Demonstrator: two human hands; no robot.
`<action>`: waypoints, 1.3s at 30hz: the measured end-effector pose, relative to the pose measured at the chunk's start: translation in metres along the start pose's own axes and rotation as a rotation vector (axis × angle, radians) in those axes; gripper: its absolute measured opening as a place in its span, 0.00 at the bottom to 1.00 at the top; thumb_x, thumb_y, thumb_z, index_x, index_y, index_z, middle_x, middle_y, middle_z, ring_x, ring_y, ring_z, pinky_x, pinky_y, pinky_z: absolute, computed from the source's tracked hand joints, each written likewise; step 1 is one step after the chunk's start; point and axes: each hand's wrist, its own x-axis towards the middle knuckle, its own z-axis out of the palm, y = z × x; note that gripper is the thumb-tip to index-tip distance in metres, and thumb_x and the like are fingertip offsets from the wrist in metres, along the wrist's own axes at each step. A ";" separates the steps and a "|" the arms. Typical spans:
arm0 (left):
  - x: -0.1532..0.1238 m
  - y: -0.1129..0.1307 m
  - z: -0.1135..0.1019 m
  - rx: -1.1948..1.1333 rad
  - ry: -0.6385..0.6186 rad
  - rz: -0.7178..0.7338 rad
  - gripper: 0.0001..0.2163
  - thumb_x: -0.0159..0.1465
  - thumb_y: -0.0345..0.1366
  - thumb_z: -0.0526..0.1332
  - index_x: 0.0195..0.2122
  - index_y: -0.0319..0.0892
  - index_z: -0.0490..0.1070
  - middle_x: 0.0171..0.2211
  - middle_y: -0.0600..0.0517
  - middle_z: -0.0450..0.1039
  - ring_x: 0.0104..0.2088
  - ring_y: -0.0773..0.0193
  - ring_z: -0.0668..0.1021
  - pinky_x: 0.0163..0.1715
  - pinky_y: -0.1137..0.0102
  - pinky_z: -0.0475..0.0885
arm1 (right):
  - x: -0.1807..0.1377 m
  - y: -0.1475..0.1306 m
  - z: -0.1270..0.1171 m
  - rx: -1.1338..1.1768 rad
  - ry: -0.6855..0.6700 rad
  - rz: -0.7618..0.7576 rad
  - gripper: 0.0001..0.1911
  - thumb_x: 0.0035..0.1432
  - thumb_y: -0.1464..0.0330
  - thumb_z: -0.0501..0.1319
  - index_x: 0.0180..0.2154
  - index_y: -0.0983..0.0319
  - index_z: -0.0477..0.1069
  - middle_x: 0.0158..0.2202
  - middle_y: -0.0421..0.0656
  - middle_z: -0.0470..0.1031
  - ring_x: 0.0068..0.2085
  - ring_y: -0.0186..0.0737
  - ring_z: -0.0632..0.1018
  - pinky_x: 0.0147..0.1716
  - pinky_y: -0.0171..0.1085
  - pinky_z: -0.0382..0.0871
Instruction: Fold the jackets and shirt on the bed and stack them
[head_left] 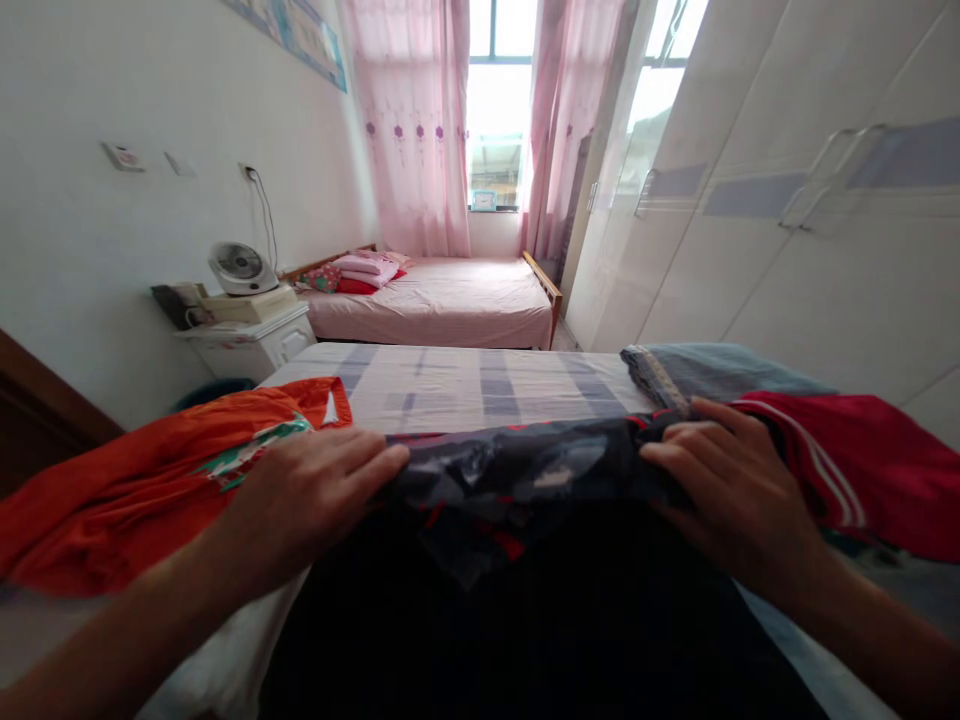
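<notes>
A dark patterned garment (525, 470) with grey and red patches lies across the near bed (480, 385), which has a plaid sheet. My left hand (315, 490) presses on the garment's left end with its fingers together and laid over the folded edge. On the right end rests my right hand (727, 480), fingers curled over the same edge. An orange garment (150, 470) lies beside my left hand. A red garment with white stripes (862, 460) lies beside my right hand, and a blue denim piece (705, 370) lies behind it.
A second bed (450, 300) with pink bedding and pillows stands under the window with pink curtains (412, 130). A white nightstand (247, 340) with a small fan (238, 268) is at the left wall. White wardrobe doors (787, 200) line the right side.
</notes>
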 end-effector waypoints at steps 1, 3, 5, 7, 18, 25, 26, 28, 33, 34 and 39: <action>-0.020 0.016 -0.001 -0.004 0.033 0.037 0.12 0.66 0.34 0.49 0.46 0.47 0.70 0.32 0.53 0.73 0.31 0.64 0.74 0.33 0.71 0.69 | -0.021 -0.016 -0.005 0.023 0.008 -0.013 0.10 0.58 0.67 0.55 0.42 0.56 0.67 0.33 0.43 0.73 0.41 0.44 0.73 0.58 0.52 0.52; -0.054 0.045 0.004 -0.036 0.045 0.081 0.15 0.66 0.29 0.47 0.48 0.47 0.68 0.31 0.52 0.74 0.29 0.64 0.74 0.31 0.71 0.70 | -0.059 -0.046 -0.009 0.062 -0.008 -0.011 0.13 0.57 0.71 0.52 0.43 0.56 0.67 0.32 0.43 0.73 0.41 0.44 0.73 0.58 0.53 0.51; -0.081 0.066 0.013 -0.064 0.031 0.092 0.17 0.66 0.25 0.46 0.49 0.46 0.67 0.30 0.52 0.74 0.29 0.65 0.75 0.30 0.72 0.70 | -0.090 -0.070 -0.004 0.083 -0.042 0.012 0.15 0.55 0.75 0.52 0.44 0.57 0.66 0.32 0.43 0.73 0.41 0.43 0.73 0.57 0.53 0.53; -0.100 0.078 0.021 -0.063 0.013 0.087 0.17 0.66 0.24 0.45 0.50 0.45 0.67 0.30 0.52 0.73 0.30 0.65 0.75 0.31 0.73 0.70 | -0.113 -0.086 0.004 0.098 -0.064 0.033 0.17 0.53 0.78 0.52 0.43 0.58 0.66 0.31 0.41 0.73 0.39 0.41 0.74 0.56 0.51 0.55; -0.125 0.098 0.020 -0.160 -0.049 -0.014 0.14 0.65 0.41 0.55 0.50 0.45 0.67 0.38 0.49 0.75 0.35 0.62 0.78 0.34 0.72 0.72 | -0.141 -0.097 0.003 0.187 -0.089 0.156 0.16 0.50 0.78 0.52 0.39 0.58 0.68 0.33 0.40 0.73 0.39 0.38 0.75 0.51 0.43 0.62; -0.033 0.057 -0.001 -0.262 -0.268 -0.422 0.16 0.67 0.42 0.49 0.48 0.46 0.71 0.45 0.48 0.72 0.41 0.61 0.76 0.41 0.69 0.70 | -0.028 -0.077 -0.044 0.300 -0.136 0.422 0.11 0.60 0.66 0.53 0.44 0.57 0.68 0.46 0.43 0.72 0.46 0.41 0.74 0.45 0.40 0.67; -0.011 0.054 0.006 -0.213 -0.278 -0.451 0.16 0.67 0.40 0.48 0.49 0.45 0.71 0.46 0.47 0.71 0.43 0.59 0.76 0.43 0.67 0.70 | -0.001 -0.080 -0.038 0.337 -0.139 0.440 0.14 0.61 0.64 0.52 0.47 0.58 0.67 0.48 0.44 0.71 0.48 0.42 0.73 0.48 0.41 0.66; 0.031 0.052 0.029 -0.132 -0.322 -0.486 0.15 0.67 0.37 0.49 0.49 0.42 0.71 0.47 0.45 0.71 0.44 0.57 0.75 0.44 0.65 0.69 | 0.050 -0.091 -0.013 0.417 -0.100 0.432 0.18 0.62 0.64 0.51 0.52 0.60 0.65 0.53 0.45 0.68 0.52 0.41 0.71 0.52 0.40 0.62; 0.072 0.069 0.100 -0.081 -0.365 -0.528 0.17 0.65 0.36 0.50 0.53 0.40 0.68 0.50 0.41 0.71 0.52 0.51 0.71 0.53 0.56 0.61 | 0.103 -0.119 0.083 0.304 -0.291 0.466 0.24 0.66 0.59 0.42 0.58 0.62 0.59 0.62 0.47 0.58 0.62 0.40 0.59 0.57 0.40 0.54; 0.067 0.071 0.111 -0.078 -0.371 -0.535 0.18 0.66 0.36 0.50 0.55 0.42 0.66 0.54 0.42 0.68 0.55 0.51 0.69 0.55 0.54 0.58 | 0.098 -0.119 0.099 0.276 -0.343 0.474 0.24 0.66 0.59 0.42 0.58 0.60 0.60 0.63 0.45 0.58 0.63 0.41 0.58 0.58 0.42 0.52; 0.011 0.047 0.138 -0.055 -0.424 -0.605 0.19 0.68 0.37 0.46 0.57 0.45 0.65 0.58 0.47 0.64 0.58 0.52 0.65 0.58 0.53 0.54 | 0.033 -0.082 0.134 0.162 -0.518 0.603 0.28 0.64 0.54 0.43 0.58 0.60 0.61 0.60 0.46 0.62 0.62 0.48 0.58 0.60 0.48 0.44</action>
